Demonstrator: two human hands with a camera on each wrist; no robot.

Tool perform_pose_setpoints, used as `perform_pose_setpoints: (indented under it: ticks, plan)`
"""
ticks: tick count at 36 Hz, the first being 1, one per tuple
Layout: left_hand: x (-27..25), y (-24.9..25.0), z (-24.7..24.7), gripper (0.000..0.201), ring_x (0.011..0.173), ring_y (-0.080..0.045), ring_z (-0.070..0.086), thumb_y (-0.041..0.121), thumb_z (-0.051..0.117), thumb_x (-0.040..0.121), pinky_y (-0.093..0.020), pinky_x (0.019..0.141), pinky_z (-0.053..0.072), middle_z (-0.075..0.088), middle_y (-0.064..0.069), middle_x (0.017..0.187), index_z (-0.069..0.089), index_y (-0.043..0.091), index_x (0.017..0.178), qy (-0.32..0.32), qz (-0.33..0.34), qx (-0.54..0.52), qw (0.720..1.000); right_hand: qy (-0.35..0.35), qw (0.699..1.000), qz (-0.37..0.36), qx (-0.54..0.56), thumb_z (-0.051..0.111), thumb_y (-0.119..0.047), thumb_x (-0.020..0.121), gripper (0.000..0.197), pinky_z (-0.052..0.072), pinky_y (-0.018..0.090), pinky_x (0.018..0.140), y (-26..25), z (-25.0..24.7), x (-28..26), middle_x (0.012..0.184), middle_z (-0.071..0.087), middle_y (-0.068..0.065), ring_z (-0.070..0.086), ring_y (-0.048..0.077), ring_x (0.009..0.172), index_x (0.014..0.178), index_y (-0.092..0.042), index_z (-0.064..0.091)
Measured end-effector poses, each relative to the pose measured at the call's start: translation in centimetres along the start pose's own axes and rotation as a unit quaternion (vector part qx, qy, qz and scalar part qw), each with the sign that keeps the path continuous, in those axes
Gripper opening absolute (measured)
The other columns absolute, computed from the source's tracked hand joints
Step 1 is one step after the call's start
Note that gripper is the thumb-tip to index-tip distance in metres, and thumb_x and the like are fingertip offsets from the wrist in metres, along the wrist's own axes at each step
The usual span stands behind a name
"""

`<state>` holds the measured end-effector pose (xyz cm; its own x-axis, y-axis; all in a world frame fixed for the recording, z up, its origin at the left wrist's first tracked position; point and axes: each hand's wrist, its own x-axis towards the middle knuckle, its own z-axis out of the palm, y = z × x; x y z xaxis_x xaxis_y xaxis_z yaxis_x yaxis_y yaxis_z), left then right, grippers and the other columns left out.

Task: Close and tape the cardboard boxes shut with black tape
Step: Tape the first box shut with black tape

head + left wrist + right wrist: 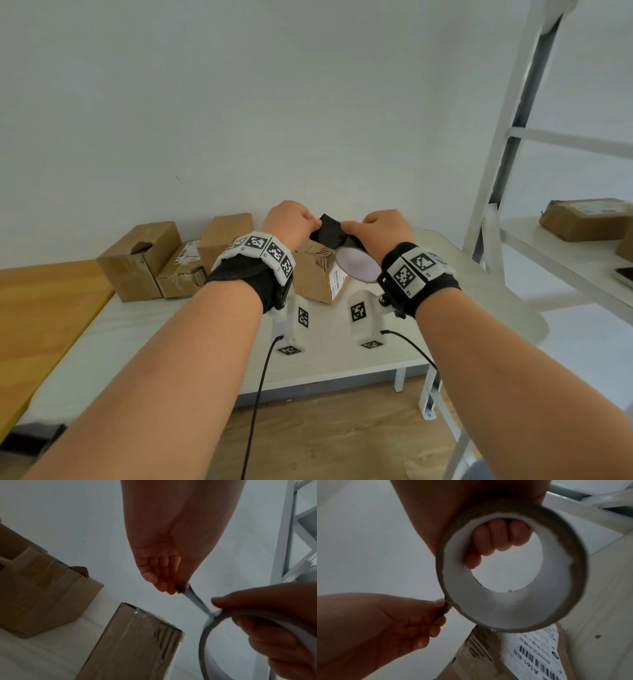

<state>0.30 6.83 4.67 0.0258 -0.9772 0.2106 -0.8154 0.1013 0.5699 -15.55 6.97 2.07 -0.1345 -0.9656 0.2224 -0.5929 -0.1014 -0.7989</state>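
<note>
Above the white table [342, 356] I hold a roll of black tape [358, 265]. My right hand [380, 228] grips the roll [505, 608], with fingers [496, 538] curled through its core. My left hand [298, 222] pinches the free end of the tape strip [330, 231], which is pulled a short way off the roll [193, 599]. Directly below both hands stands a cardboard box [318, 277] with a white shipping label [539, 653]; the flaps on its top [137, 642] lie shut.
Three more cardboard boxes [140, 260] [185, 270] [226, 233] stand against the wall at the back left. A wooden surface [41, 308] adjoins the table on the left. A white metal rack [513, 137] at the right carries another box [585, 217].
</note>
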Motion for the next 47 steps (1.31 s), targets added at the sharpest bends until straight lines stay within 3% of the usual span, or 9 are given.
perform_pose_setpoints:
  ticks: [4,8,13,21,24,27,33,40,47]
  plan:
    - [0.3,0.2,0.4,0.011,0.072,-0.020,0.054,0.021,0.061,0.087,-0.028,0.069,0.043,0.059,-0.010,0.079,0.062,0.012,0.080,-0.013,-0.031,0.007,0.999,-0.016,0.998,0.031,-0.049,0.064,-0.027,0.077,0.037,0.027,0.022,0.044,0.0,0.4,0.3,0.050,0.037,-0.001,0.034,0.017,0.046,0.052,-0.016,0.040]
    - [0.5,0.1,0.2,0.014,0.074,-0.019,0.058,0.021,0.063,0.087,-0.028,0.076,0.047,0.065,-0.010,0.083,0.069,0.010,0.090,-0.013,-0.037,0.020,0.999,-0.034,0.994,0.049,-0.092,0.066,-0.030,0.077,0.029,0.030,0.022,0.046,0.1,0.7,0.3,0.054,0.045,0.000,0.041,0.016,0.048,0.061,-0.013,0.048]
    - [0.6,-0.8,0.0,0.022,0.072,-0.019,0.060,0.021,0.066,0.084,-0.029,0.073,0.048,0.068,-0.010,0.080,0.074,0.002,0.091,-0.007,-0.033,0.004,0.999,-0.051,0.995,0.052,-0.071,0.067,-0.034,0.076,0.033,0.032,0.023,0.047,0.0,0.7,0.4,0.054,0.046,0.000,0.043,0.017,0.050,0.058,-0.014,0.049]
    - [0.5,-1.6,0.2,0.018,0.086,-0.024,0.070,0.020,0.072,0.081,-0.035,0.086,0.055,0.072,-0.010,0.084,0.073,0.009,0.096,0.007,-0.038,-0.026,0.999,-0.061,0.996,0.043,-0.044,0.066,-0.034,0.078,0.036,0.033,0.022,0.048,-0.6,0.7,0.5,0.052,0.044,-0.001,0.041,0.016,0.050,0.053,-0.015,0.048]
    - [0.6,-1.7,0.6,0.009,0.085,-0.022,0.070,0.020,0.072,0.081,-0.029,0.078,0.054,0.071,-0.006,0.082,0.074,0.013,0.086,-0.005,-0.042,-0.029,0.999,-0.063,0.995,0.056,-0.059,0.066,-0.026,0.075,0.029,0.032,0.021,0.048,-0.8,0.8,0.7,0.053,0.044,-0.001,0.041,0.017,0.051,0.055,-0.015,0.048]
    - [0.7,-1.8,0.9,0.011,0.080,-0.019,0.066,0.020,0.071,0.082,-0.026,0.071,0.048,0.066,-0.002,0.076,0.074,0.013,0.088,-0.016,-0.047,-0.023,0.998,-0.066,0.993,0.065,-0.076,0.067,-0.026,0.074,0.023,0.035,0.021,0.049,-0.8,1.0,0.9,0.056,0.048,0.000,0.044,0.017,0.053,0.060,-0.015,0.053]
    - [0.9,-2.0,1.4,0.013,0.084,-0.019,0.066,0.020,0.070,0.083,-0.028,0.078,0.051,0.068,-0.004,0.083,0.074,0.013,0.092,-0.036,-0.046,-0.013,0.998,-0.074,0.990,0.077,-0.096,0.067,-0.029,0.072,0.018,0.036,0.021,0.049,-0.6,1.4,1.0,0.060,0.052,0.000,0.048,0.018,0.055,0.066,-0.014,0.057]
    - [1.1,-2.1,1.5,0.011,0.075,-0.016,0.061,0.022,0.071,0.082,-0.025,0.070,0.046,0.061,0.003,0.066,0.074,0.012,0.087,-0.043,-0.049,-0.017,0.998,-0.084,0.987,0.082,-0.107,0.067,-0.028,0.071,0.018,0.036,0.022,0.050,-0.2,1.3,1.0,0.061,0.052,0.001,0.048,0.019,0.056,0.067,-0.013,0.058]
    - [0.9,-2.0,1.5,0.013,0.083,-0.020,0.067,0.021,0.073,0.081,-0.030,0.081,0.053,0.072,-0.007,0.084,0.074,0.010,0.088,-0.050,-0.054,-0.025,0.997,-0.087,0.987,0.081,-0.112,0.066,-0.025,0.073,0.016,0.036,0.021,0.050,-0.1,1.4,0.8,0.060,0.051,0.001,0.047,0.018,0.055,0.067,-0.013,0.058]
